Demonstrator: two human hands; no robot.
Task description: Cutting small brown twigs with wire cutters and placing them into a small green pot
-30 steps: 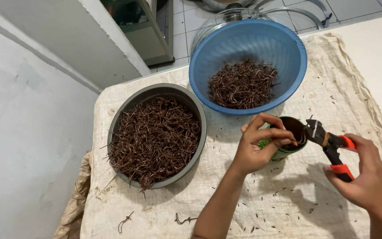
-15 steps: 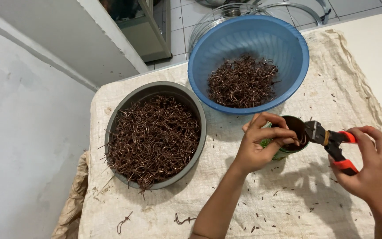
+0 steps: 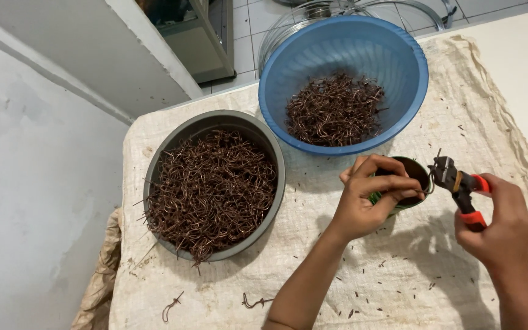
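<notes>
My left hand (image 3: pixel 369 195) wraps around a small green cup (image 3: pixel 412 177) standing on the cloth-covered table, fingers over its rim. My right hand (image 3: pixel 500 225) grips red-handled pliers (image 3: pixel 459 186), whose dark jaws sit right at the cup's right edge. A grey bowl (image 3: pixel 172 146) at the left is heaped with brown bent wire pieces (image 3: pixel 212 189). A blue bowl (image 3: pixel 288 67) behind the cup holds a smaller pile of the same brown wire pieces (image 3: pixel 335 110).
A beige woven cloth (image 3: pixel 398 287) covers the table, strewn with tiny wire clippings and two loose wire pieces (image 3: pixel 172 304) near the front edge. A white wall lies at the left. Behind the table are a tiled floor, a cabinet (image 3: pixel 197 30) and a glass lid.
The view has shifted slightly. My right hand with the pliers has edged a little closer to the cup; my left hand stays on the cup.
</notes>
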